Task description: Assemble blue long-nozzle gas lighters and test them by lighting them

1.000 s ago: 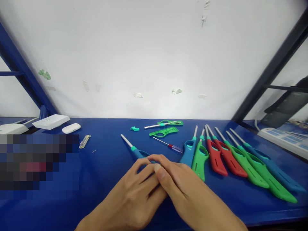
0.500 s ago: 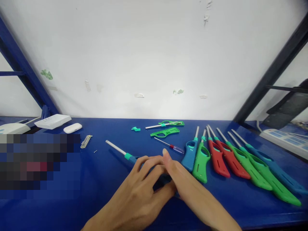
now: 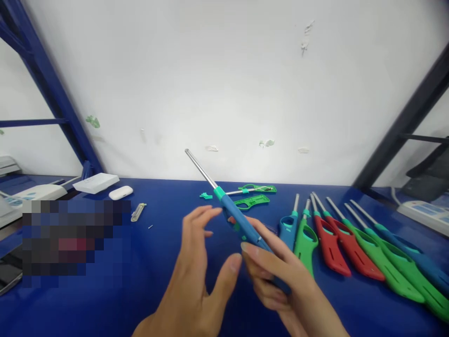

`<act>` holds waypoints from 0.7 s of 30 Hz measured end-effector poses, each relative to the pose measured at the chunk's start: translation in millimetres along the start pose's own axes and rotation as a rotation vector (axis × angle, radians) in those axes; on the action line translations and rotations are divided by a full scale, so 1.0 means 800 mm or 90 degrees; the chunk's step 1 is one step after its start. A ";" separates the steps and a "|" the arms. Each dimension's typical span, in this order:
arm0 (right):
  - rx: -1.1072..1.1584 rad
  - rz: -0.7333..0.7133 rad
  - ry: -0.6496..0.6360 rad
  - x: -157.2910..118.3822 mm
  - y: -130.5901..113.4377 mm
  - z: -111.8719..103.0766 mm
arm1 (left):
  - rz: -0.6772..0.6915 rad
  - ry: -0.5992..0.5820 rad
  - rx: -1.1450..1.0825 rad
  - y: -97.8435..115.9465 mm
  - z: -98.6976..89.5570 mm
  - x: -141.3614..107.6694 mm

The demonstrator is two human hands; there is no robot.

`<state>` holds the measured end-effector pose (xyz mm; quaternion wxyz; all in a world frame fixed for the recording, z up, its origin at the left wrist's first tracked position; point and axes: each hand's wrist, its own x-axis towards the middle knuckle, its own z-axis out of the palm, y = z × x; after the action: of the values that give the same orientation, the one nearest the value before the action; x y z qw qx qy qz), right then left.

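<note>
A blue gas lighter [image 3: 240,219] with a teal collar and a metal tube is held up above the table, its tube slanting to the upper left. My right hand [image 3: 277,267] is wrapped around its handle, thumb along the near side. Just left of the handle, my left hand [image 3: 199,262] has its fingers and thumb spread and holds nothing. Behind them lie a green lighter half-shell [image 3: 252,201], another green half with a metal tube [image 3: 259,188] in it, and a small teal piece [image 3: 206,196].
Several blue, green and red lighters [image 3: 333,243] lie in a row on the right of the blue table [image 3: 161,281]. To the left are a clear plastic part [image 3: 138,212], a small pin [image 3: 150,226], a white oval case [image 3: 121,192] and a white box [image 3: 96,182]. A pixelated patch covers the left side.
The blue lighter has come up off the table in my right hand. My left hand has let go and opened beside it. The view has shifted slightly.
</note>
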<state>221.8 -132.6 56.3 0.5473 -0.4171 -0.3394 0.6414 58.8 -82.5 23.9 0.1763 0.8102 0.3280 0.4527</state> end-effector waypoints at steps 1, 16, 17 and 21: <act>0.023 0.008 0.028 -0.002 0.003 0.004 | -0.010 -0.050 -0.045 -0.001 0.001 -0.001; 0.156 0.018 0.113 0.018 0.046 0.020 | -0.431 -0.123 -0.589 0.021 0.026 -0.014; 0.153 0.022 0.128 0.016 0.045 0.022 | -0.442 -0.114 -0.604 0.022 0.028 -0.013; 0.122 0.037 0.149 0.014 0.041 0.027 | -0.445 -0.093 -0.629 0.024 0.031 -0.010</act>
<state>188.3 -126.9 34.5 0.6013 -0.4449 -0.1981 0.6334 84.0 -101.2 17.0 0.6918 0.5059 0.3125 0.4097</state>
